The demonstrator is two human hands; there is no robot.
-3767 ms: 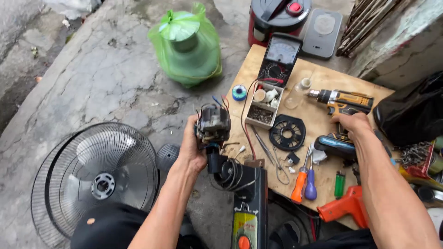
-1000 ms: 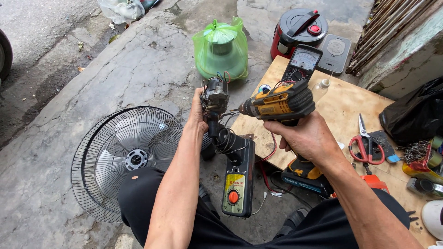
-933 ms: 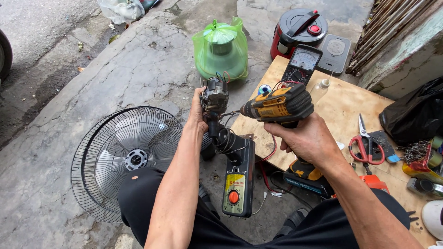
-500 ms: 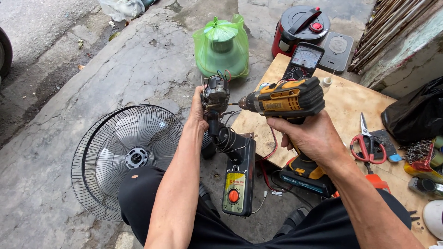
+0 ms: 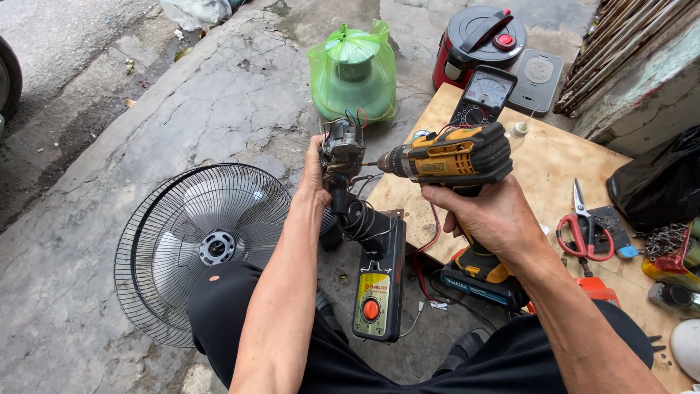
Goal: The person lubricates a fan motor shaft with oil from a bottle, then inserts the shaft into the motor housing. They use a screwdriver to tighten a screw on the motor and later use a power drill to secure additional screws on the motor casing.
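My right hand point(image 5: 490, 217) is wrapped tight around the grip of the yellow cordless drill point(image 5: 453, 156), held in the air over the near left corner of the plywood board point(image 5: 554, 157). My left hand point(image 5: 315, 175) is clamped on the fan motor point(image 5: 343, 144), off the board's left edge above the concrete. The drill lies level, long axis pointing left, bit touching the motor. I judge the motor dense, rigid and awkward with loose wires, so best held by its metal body.
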